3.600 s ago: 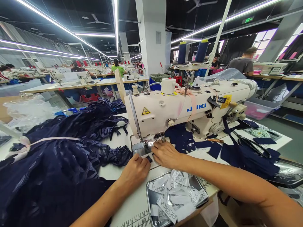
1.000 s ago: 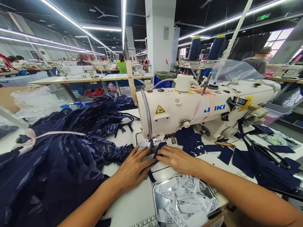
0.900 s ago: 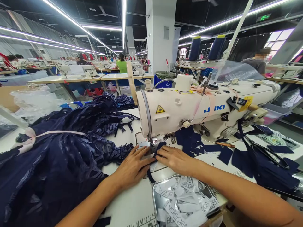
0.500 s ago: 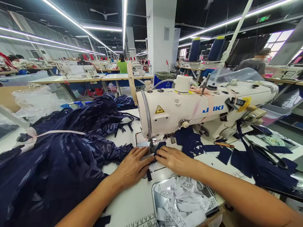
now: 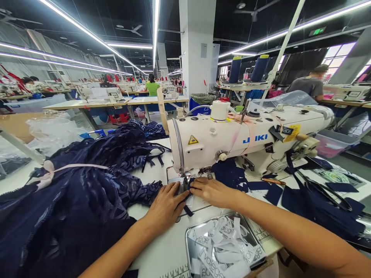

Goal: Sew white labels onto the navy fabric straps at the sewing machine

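Observation:
My left hand point(image 5: 167, 201) lies at the left of the needle area of a white sewing machine point(image 5: 199, 143), fingers stretched out and pressing down. From the right, my right hand point(image 5: 213, 192) has its fingers together on a small navy fabric piece point(image 5: 191, 182) beside the presser foot point(image 5: 185, 181). Most of that piece is hidden under the fingers. A short dark strip point(image 5: 188, 211) sticks out below the hands. Left of my left hand, a heap of navy garments point(image 5: 95, 185) spreads over the table.
A metal tray point(image 5: 188, 247) of white printed labels point(image 5: 223, 247) sits at the front edge. Navy scraps point(image 5: 228, 173), an orange-handled tool point(image 5: 274, 180) and black-handled scissors point(image 5: 333, 197) lie to the right. A pale tie point(image 5: 78, 166) crosses the garments. Other people work farther back.
My right fingers have shifted slightly left and cover more of the navy piece. The dark strip below the hands now lies more slanted. The camera view has shifted slightly.

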A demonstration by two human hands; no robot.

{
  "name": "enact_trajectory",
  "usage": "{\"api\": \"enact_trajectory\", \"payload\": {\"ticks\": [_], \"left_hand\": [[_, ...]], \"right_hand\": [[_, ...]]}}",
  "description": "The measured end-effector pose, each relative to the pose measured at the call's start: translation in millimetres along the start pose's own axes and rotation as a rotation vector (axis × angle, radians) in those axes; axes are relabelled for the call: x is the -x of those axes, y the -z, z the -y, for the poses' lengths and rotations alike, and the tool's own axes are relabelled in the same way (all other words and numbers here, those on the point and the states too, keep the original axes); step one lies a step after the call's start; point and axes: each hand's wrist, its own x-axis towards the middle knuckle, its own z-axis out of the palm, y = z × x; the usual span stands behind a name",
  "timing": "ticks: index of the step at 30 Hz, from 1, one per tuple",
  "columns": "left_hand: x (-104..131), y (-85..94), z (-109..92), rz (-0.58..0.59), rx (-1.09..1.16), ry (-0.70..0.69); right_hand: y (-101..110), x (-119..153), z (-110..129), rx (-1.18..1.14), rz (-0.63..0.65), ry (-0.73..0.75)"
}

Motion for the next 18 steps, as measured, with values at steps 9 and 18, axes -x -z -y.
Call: {"api": "enact_trajectory", "payload": {"ticks": [9,18], "left_hand": [[-9,0.8,-16,0.047,-0.068,0.121],[-11,-4.5,-17,0.009,-0.102,0.141]], "right_hand": [[-1,0,-6,-0.029,0.000,-0.051],[-2,-1,-7,-0.013,0.054,-0.098]]}}
